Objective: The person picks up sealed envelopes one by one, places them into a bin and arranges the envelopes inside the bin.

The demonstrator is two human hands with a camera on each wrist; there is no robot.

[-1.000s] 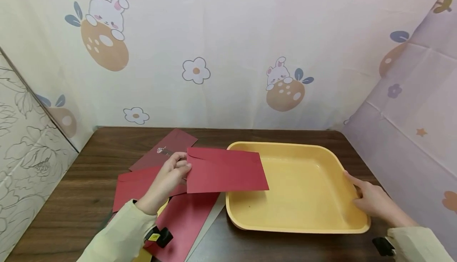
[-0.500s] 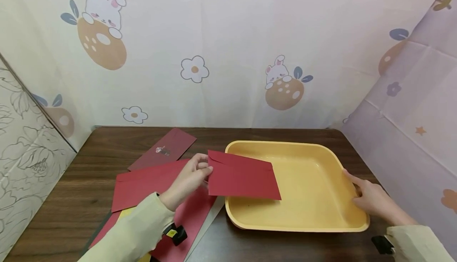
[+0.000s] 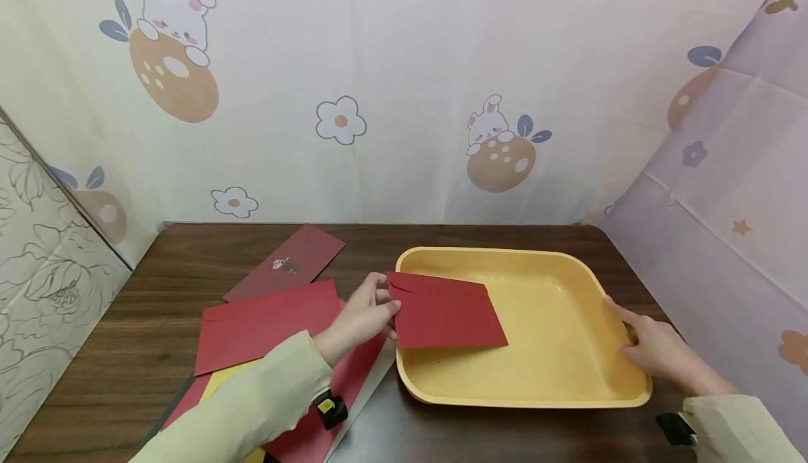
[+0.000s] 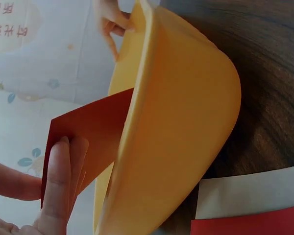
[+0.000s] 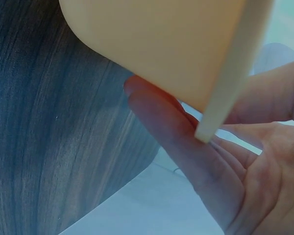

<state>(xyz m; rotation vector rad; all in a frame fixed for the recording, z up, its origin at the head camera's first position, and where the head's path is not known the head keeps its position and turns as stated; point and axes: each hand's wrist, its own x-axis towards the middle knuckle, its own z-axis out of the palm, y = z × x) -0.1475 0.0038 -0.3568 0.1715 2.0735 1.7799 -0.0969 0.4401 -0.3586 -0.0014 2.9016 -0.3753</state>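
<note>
My left hand pinches the left edge of a red envelope between thumb and fingers. The envelope reaches over the left rim of a yellow tray, its far end inside the tray's outline. In the left wrist view the envelope passes behind the tray's rim, thumb on one face and fingers on the other. At the tray's right side, my right hand grips the rim. The right wrist view shows its fingers under the tray wall and the thumb over the rim.
Left of the tray lies an overlapping pile: a red envelope, more red, yellow and pale paper pieces. A dark red envelope with a printed emblem lies behind them. The brown wooden table meets a patterned cloth backdrop at the back.
My left hand has carried the red envelope rightward, from beside the tray's left rim to farther over the tray. The right hand stays on the tray's right rim.
</note>
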